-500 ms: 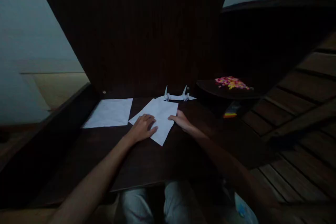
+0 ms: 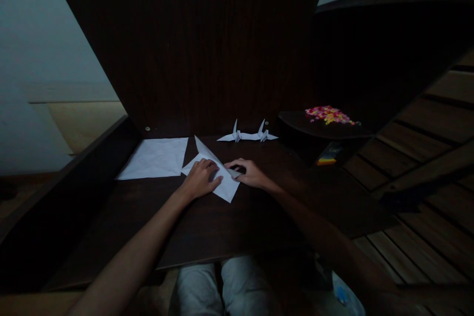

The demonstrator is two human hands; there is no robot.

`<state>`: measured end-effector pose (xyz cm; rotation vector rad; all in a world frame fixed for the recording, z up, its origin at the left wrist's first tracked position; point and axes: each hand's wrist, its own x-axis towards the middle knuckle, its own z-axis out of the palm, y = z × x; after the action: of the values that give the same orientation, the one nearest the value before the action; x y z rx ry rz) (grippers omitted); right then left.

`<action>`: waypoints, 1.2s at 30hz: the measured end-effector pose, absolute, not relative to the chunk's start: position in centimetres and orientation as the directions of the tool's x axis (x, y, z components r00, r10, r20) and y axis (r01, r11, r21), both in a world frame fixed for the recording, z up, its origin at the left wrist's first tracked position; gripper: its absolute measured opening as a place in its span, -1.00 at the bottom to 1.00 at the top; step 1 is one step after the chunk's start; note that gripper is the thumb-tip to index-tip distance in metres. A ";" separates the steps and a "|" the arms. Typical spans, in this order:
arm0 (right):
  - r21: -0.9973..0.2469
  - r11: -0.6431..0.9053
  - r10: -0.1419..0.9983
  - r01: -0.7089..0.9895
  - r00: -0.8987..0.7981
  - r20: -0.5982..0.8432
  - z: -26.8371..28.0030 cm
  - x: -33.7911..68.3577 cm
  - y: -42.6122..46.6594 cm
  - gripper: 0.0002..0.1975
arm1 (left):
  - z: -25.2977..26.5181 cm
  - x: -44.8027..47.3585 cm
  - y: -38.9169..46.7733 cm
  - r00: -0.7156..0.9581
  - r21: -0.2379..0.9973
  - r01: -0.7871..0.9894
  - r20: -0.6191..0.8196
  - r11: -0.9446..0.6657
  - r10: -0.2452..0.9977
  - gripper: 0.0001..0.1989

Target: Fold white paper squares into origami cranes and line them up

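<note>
A white square sheet of paper [image 2: 228,192] lies on the dark desk, turned cornerwise. Its far side is lifted and bent over toward me, with one point standing up at the upper left. My left hand [image 2: 201,179] rests open on the sheet, holding it flat against the desk. The raised corner is pinched in my right hand [image 2: 250,174], at the right side of the paper; the fingers partly cover that corner. Behind the sheet stand two folded white paper cranes, a left crane [image 2: 237,136] and a right crane [image 2: 263,135], side by side.
More white paper [image 2: 157,158] lies flat at the desk's left. To the right, a small rounded shelf [image 2: 314,129] carries a heap of pink and yellow bits [image 2: 329,115]. A dark side board [image 2: 74,177] bounds the left; a tall dark panel [image 2: 207,59] rises behind.
My right hand has brought the sheet's right corner over to the left and toward me, so the paper that lay flat is now bent. My left hand has stayed in place.
</note>
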<state>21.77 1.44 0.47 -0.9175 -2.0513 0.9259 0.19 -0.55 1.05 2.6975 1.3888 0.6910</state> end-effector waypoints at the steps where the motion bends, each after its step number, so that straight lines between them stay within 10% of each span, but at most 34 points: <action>1: -0.779 0.542 0.776 0.314 -0.542 0.322 0.6 21.9 1.4 -0.61 | 1.2 0.2 -0.5 0.500 0.239 0.764 0.368 -0.599 0.784 -0.72; 14: -0.561 0.683 0.687 0.469 -0.674 0.272 0.2 21.9 1.0 -0.69 | 1.1 0.2 -0.3 0.429 0.317 0.779 0.361 -0.541 0.828 -0.77; 24: -0.613 0.592 0.776 0.523 -0.574 0.260 -0.1 21.5 1.0 -0.31 | 1.1 0.6 -0.8 0.543 0.282 0.708 0.368 -0.648 0.754 -0.60; 36: -0.625 0.543 0.822 0.561 -0.505 0.262 0.0 21.2 1.2 -0.66 | 1.0 0.6 -0.9 0.641 0.206 0.675 0.313 -0.709 0.701 -0.62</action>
<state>21.24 1.19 0.05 -1.1141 -2.2420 0.6396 0.57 -0.92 1.05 2.7822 1.1676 0.5766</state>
